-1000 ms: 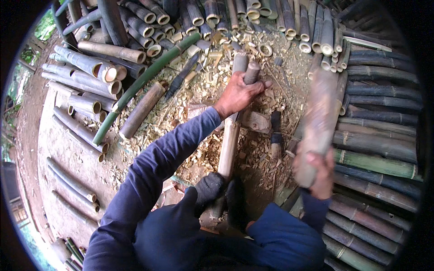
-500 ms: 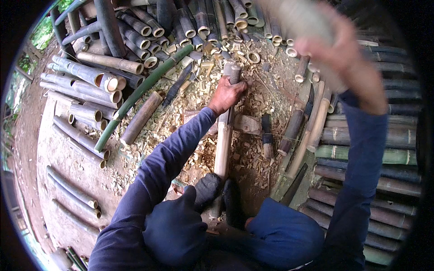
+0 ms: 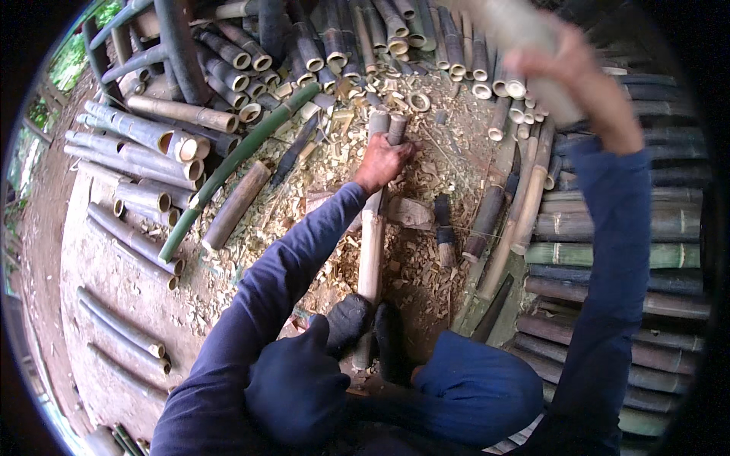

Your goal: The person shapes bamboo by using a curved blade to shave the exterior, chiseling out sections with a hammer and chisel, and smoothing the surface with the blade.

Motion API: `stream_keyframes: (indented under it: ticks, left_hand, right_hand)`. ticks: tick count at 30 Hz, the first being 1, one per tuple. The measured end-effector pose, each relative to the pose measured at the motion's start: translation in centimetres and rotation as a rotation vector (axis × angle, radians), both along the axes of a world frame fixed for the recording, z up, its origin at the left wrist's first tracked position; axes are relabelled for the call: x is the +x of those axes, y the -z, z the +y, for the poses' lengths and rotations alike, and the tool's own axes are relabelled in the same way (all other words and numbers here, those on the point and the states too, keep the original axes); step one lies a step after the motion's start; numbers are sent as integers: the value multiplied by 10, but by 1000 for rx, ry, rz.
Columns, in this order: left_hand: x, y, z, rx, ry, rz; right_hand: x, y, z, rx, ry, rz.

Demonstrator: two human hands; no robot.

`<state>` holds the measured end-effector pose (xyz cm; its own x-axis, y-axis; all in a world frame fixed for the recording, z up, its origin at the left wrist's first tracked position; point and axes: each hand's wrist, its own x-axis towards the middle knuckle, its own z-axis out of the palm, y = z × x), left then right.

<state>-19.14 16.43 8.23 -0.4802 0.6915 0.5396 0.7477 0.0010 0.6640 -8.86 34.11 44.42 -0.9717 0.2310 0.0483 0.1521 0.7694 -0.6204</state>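
My left hand (image 3: 382, 163) is closed round an upright short wooden handle (image 3: 396, 128), held against a bamboo pole (image 3: 370, 258). The handle's lower end is hidden by the hand. The pole's surface is pale and stripped along its near part; it runs from between my dark-shod feet, across a wooden block (image 3: 411, 213). High at the upper right, my right hand (image 3: 566, 64) grips a thick, pale wooden club (image 3: 525, 30), raised well above the pole. Motion blurs both the hand and the club.
Wood chips (image 3: 327, 258) cover the ground round the pole. A green bamboo length (image 3: 236, 167) and cut bamboo tubes (image 3: 163, 144) lie left. More tubes line the back, and long dark poles (image 3: 616, 224) are stacked at right. A dark-handled tool (image 3: 444, 228) lies near the block.
The club in my right hand has shifted slightly, still raised. My left hand keeps its hold on the handle, and the view has moved slightly.
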Motion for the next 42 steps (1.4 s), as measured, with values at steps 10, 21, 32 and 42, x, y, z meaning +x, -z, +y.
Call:
stream_keyframes:
  ticks: [10, 21, 32, 42]
  left_hand:
    - [9, 9, 3, -192, -139, 197]
    - [4, 8, 6, -53, -135, 425]
    - [13, -9, 14, -77, -25, 48]
    - [1, -2, 2, 121, -76, 238]
  right_hand:
    - [-4, 125, -25, 336, -64, -380]
    - [-19, 33, 2, 10, 7, 596]
    - [10, -12, 31, 69, 0, 102]
    - [-13, 95, -13, 41, -177, -365]
